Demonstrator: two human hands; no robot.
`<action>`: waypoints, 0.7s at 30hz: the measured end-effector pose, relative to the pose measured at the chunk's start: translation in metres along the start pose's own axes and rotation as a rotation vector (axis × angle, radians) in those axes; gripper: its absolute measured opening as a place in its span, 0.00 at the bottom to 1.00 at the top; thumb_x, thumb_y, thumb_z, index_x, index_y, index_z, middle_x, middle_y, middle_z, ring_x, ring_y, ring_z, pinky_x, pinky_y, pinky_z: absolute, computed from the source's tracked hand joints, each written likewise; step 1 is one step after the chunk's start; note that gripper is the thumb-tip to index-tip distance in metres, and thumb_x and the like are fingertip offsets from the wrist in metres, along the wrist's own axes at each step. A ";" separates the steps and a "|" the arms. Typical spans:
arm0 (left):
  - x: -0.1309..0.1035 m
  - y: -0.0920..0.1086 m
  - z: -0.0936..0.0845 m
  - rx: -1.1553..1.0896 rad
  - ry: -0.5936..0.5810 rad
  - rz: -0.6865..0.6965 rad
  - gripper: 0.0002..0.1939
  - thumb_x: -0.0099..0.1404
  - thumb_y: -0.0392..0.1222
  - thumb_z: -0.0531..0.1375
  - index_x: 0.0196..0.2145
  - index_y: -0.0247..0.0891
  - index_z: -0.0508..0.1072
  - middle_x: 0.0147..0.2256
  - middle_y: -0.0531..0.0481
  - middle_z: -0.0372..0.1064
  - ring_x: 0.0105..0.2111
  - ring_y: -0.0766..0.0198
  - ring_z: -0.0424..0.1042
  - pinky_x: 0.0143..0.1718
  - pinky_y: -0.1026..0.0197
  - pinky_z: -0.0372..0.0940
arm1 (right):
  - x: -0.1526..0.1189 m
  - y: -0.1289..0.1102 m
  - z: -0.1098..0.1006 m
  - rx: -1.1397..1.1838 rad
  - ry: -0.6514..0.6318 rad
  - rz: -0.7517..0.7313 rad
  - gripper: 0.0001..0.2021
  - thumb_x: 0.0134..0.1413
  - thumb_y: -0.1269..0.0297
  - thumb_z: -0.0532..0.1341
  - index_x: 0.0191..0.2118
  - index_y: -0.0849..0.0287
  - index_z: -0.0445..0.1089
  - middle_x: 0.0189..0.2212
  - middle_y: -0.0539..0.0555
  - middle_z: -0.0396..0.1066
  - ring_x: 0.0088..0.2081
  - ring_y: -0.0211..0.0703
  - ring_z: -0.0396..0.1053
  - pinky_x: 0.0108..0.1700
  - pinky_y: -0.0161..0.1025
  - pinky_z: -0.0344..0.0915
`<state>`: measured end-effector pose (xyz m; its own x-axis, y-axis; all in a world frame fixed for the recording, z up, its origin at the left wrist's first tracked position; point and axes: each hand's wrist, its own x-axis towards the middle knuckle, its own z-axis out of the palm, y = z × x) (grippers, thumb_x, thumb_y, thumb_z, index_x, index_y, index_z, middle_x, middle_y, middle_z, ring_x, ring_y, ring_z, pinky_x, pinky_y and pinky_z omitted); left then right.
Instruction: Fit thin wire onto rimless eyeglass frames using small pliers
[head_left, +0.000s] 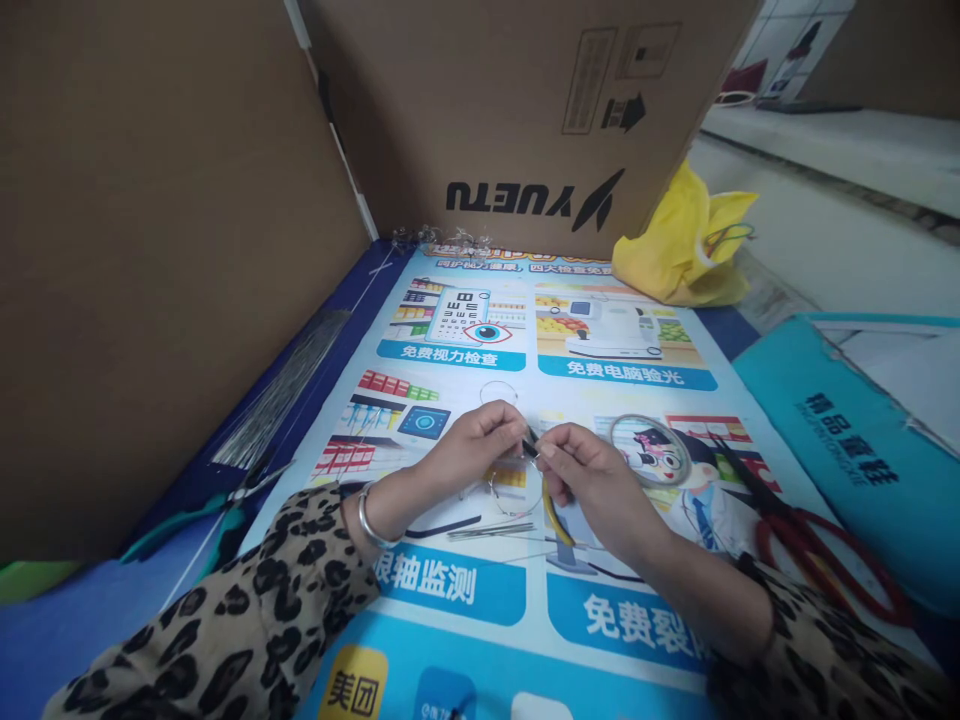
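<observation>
A thin round wire eyeglass frame (pixel 516 478) is pinched between left hand (pixel 480 445) and right hand (pixel 592 480), fingertips meeting above the printed blue poster (pixel 480 590).

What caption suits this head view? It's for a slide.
Left hand and right hand pinch a thin-wire eyeglass frame above a printed poster, red-handled scissors nearby.

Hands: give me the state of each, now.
Left hand: fingers pinched shut on the thin wire frame.
Right hand: fingers pinched shut on the same frame.
</observation>
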<state>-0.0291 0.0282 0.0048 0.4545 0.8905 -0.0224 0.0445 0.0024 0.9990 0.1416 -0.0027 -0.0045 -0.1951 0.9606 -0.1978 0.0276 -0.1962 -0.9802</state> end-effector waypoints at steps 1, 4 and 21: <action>0.000 0.000 0.000 -0.014 0.000 -0.002 0.14 0.62 0.51 0.54 0.31 0.35 0.65 0.27 0.52 0.64 0.25 0.71 0.59 0.29 0.66 0.56 | 0.000 0.000 0.000 0.010 0.007 0.000 0.11 0.52 0.54 0.57 0.30 0.57 0.63 0.16 0.43 0.60 0.18 0.31 0.55 0.23 0.32 0.54; 0.000 -0.002 -0.002 -0.017 0.034 -0.006 0.16 0.62 0.53 0.53 0.32 0.36 0.67 0.28 0.51 0.65 0.26 0.70 0.60 0.29 0.66 0.57 | 0.000 0.000 0.000 0.062 0.021 -0.009 0.11 0.53 0.55 0.57 0.29 0.57 0.62 0.16 0.43 0.60 0.18 0.31 0.55 0.22 0.32 0.53; 0.002 -0.011 -0.001 0.123 0.042 -0.047 0.13 0.55 0.48 0.62 0.31 0.34 0.72 0.28 0.51 0.70 0.28 0.69 0.65 0.31 0.65 0.60 | -0.001 0.000 0.000 0.050 0.050 -0.059 0.11 0.54 0.54 0.57 0.30 0.58 0.64 0.16 0.44 0.59 0.19 0.31 0.56 0.24 0.32 0.54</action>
<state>-0.0301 0.0304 -0.0065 0.4114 0.9091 -0.0648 0.1746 -0.0089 0.9846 0.1421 -0.0036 -0.0041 -0.1458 0.9792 -0.1413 -0.0317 -0.1474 -0.9886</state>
